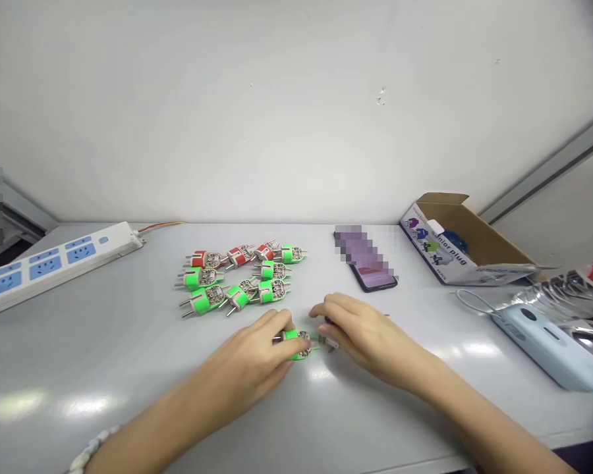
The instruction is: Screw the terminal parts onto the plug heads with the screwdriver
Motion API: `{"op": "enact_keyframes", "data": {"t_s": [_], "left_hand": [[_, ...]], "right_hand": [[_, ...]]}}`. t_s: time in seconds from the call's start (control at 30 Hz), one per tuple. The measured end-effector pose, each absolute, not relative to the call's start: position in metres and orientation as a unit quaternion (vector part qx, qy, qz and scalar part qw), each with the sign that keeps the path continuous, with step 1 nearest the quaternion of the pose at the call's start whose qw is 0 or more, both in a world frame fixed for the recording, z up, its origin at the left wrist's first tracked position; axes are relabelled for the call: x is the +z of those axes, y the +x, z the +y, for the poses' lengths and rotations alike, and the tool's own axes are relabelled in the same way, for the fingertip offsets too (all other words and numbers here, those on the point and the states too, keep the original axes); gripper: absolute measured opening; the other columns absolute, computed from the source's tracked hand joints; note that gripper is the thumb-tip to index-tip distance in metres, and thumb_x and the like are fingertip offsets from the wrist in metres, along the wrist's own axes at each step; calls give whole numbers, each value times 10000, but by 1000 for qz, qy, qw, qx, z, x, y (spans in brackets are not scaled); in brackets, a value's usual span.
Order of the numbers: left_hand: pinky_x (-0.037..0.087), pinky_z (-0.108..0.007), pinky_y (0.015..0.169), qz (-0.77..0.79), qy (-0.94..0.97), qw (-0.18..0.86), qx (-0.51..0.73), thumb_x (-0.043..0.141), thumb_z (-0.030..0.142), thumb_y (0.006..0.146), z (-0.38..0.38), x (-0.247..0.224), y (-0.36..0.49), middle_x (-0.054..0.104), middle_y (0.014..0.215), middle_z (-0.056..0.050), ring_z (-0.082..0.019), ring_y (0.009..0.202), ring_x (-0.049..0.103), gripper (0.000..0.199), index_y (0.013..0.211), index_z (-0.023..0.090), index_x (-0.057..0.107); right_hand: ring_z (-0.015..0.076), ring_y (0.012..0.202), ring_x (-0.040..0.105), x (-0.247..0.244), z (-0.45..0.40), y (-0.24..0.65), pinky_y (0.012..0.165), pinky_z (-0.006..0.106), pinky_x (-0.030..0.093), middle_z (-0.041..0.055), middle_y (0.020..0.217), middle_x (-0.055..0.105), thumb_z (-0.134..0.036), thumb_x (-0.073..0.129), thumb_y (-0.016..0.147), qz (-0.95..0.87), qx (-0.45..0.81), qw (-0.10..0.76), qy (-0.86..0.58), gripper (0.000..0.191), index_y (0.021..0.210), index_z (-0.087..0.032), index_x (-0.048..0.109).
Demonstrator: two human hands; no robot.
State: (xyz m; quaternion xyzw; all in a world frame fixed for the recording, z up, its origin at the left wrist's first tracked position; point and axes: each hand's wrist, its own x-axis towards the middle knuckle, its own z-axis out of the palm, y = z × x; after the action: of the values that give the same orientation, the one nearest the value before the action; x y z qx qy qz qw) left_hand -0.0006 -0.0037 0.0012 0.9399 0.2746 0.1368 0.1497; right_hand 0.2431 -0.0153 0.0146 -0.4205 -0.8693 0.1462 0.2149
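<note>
My left hand (pixel 259 352) is closed around an electrical plug (pixel 292 337) with a bright green band, holding it low over the grey table. The plug's pins point left, and its open end with metal contacts faces right. Just right of it, my right hand (pixel 363 332) has curled fingers around a small dark thing that is mostly hidden. A small pale part (pixel 331 342) shows beneath those fingertips; whether they touch it I cannot tell. Beyond my left hand lie several open plugs, some with green bands (pixel 206 299) and some with red bands (pixel 240 256).
A white power strip (pixel 64 260) lies at the left. Behind my right hand is a phone (pixel 370 266). An open cardboard box (pixel 447 253) stands at the back right. Nearer on the right are a light blue device (pixel 548 345) with a cord loop and clear plastic wrapping (pixel 538 296).
</note>
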Motion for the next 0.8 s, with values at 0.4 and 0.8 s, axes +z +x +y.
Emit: {"op": "enact_keyframes", "data": {"t_s": [0.4,0.8], "left_hand": [[453,-236,649,276,939,157,137,462,-4,889,-3,1,-2,526,1015,-62,-181,793,539,439,1202,251,636],[455,-238,640,271,937,161,148,428,17,915,-3,2,-1,511,982,-59,-178,778,528,412,1183,234,653]], "right_hand": [[148,627,499,31,-3,269,588,282,382,-16,737,541,-208,465,1040,-753,128,409,-501,183,867,-228,520],[144,625,517,26,-3,264,584,285,399,-15,720,553,-255,464,1034,-730,192,409,-512,219,830,-221,536]]}}
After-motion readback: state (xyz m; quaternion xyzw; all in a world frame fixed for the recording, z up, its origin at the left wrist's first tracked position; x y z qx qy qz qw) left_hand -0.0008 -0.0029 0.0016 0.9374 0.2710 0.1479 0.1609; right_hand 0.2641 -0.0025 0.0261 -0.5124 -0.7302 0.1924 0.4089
